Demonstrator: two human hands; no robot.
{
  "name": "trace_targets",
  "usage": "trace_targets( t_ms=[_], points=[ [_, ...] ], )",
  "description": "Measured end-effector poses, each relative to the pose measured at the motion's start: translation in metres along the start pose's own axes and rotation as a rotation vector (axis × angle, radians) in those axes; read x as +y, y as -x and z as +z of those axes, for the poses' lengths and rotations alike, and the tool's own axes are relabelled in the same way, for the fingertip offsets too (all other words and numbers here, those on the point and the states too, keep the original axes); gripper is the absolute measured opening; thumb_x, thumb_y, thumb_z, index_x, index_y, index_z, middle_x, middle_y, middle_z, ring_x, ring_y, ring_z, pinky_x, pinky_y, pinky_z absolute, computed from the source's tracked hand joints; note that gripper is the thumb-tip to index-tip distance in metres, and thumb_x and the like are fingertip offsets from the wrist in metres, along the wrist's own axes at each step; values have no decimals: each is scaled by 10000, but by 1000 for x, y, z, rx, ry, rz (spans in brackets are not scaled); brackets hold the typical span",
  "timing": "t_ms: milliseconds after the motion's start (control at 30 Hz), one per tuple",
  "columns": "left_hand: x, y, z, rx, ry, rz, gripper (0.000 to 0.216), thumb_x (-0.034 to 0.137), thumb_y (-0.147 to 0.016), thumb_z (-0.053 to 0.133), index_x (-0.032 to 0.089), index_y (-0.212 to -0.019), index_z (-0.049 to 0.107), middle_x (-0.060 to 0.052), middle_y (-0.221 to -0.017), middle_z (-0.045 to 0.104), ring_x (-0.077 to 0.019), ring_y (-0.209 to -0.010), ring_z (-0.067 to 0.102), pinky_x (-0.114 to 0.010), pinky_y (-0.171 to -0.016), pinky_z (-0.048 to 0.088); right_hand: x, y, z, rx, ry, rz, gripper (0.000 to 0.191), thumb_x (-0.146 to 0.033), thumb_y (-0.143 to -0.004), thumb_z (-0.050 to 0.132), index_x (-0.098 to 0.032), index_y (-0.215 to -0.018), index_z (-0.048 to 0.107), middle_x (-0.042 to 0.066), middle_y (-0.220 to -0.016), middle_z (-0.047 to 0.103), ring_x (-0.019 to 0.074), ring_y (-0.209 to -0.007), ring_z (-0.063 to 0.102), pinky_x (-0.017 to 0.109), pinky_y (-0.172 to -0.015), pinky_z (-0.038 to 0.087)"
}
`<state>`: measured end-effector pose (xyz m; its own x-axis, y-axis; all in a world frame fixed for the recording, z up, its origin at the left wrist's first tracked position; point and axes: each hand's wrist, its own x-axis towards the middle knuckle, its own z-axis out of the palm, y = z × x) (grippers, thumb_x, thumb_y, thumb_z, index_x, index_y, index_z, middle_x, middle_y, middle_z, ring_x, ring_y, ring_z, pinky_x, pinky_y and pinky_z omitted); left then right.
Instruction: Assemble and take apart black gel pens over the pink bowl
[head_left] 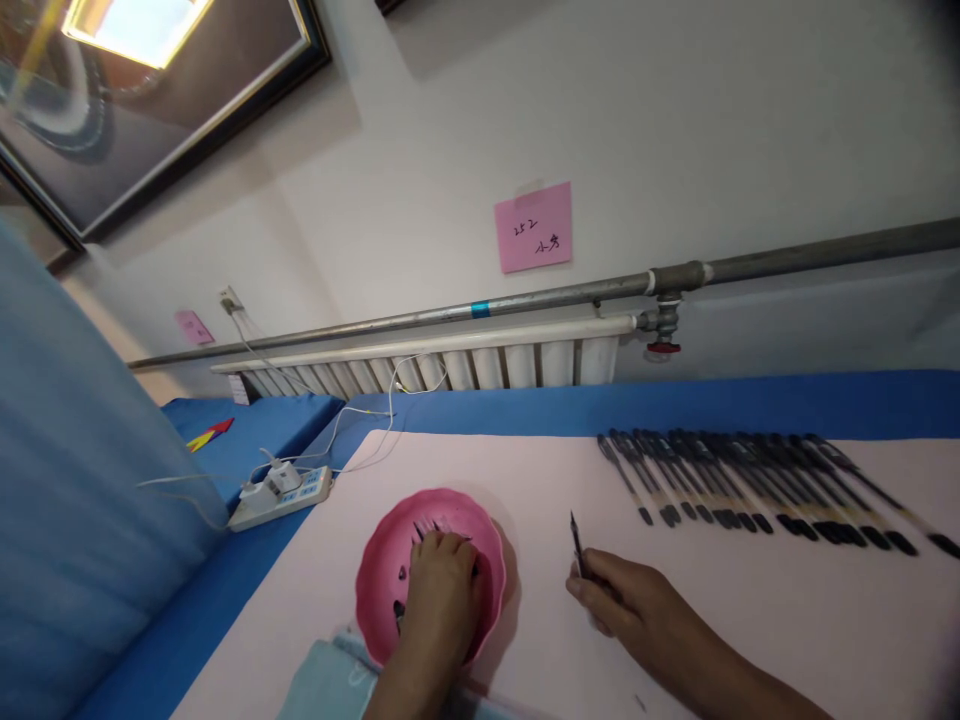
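Observation:
My left hand [441, 590] reaches down into a pink scalloped bowl [382, 570] that holds several small black pen parts; its fingers are curled among them, and what they grip is hidden. My right hand [626, 600] rests on the pale pink sheet [750, 620] to the right of the bowl, pinched on a thin dark pen piece [576, 540] whose tip points up and away from me. A long row of black pens [750, 485] lies side by side farther right.
The pink sheet covers a blue table [187, 640]. A white power strip [281, 495] with chargers and cables lies at the left. Behind run a white radiator [465, 365] and a grey pipe [750, 265] along the wall. A pale blue cloth [322, 685] lies at the near edge.

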<state>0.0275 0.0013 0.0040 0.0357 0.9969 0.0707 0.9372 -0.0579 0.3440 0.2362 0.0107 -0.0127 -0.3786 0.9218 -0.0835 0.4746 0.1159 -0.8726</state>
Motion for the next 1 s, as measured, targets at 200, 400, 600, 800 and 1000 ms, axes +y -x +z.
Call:
trace_targets(
  t_ms=[200, 400, 600, 800, 1000],
  points=[
    [-2, 1, -1, 81, 74, -21, 214, 196, -773, 478, 181, -805, 689, -131, -810, 680, -302, -807, 564, -387, -729, 321, -2, 1, 0, 31, 39, -13, 271, -332, -842, 413, -214, -604, 358, -40, -561, 446, 119, -553, 448, 229, -518, 352],
    [-5, 6, -7, 117, 893, -279, 204, 289, -737, 595, 186, -905, 646, -71, -874, 678, -206, -756, 604, -284, -668, 417, -2, 5, 5, 46, 156, -82, 276, -345, -861, 395, -215, -629, 319, -23, -639, 475, 121, -590, 454, 236, -543, 342],
    [-3, 10, -2, 0, 1468, -429, 261, 216, -611, 745, 148, -849, 663, -34, -759, 667, -123, -640, 596, -203, -588, 434, -8, 13, 10, -31, 306, -160, 248, -334, -882, 361, -210, -667, 346, 10, -706, 524, 133, -623, 472, 244, -558, 330],
    [6, 12, -11, -94, 1731, -438, 355, 131, -543, 796, 135, -880, 684, -63, -807, 682, -149, -716, 640, -232, -678, 498, -22, 20, 16, -129, 379, -161, 183, -321, -851, 423, -202, -715, 448, 20, -736, 586, 129, -602, 496, 229, -533, 316],
    [7, 15, -13, -88, 1818, -470, 258, 131, -601, 778, 161, -825, 654, -46, -788, 686, -170, -750, 661, -241, -652, 519, -29, 20, 19, -229, 374, -104, 129, -295, -803, 474, -198, -723, 504, 26, -744, 632, 136, -597, 532, 218, -511, 294]
  ],
)
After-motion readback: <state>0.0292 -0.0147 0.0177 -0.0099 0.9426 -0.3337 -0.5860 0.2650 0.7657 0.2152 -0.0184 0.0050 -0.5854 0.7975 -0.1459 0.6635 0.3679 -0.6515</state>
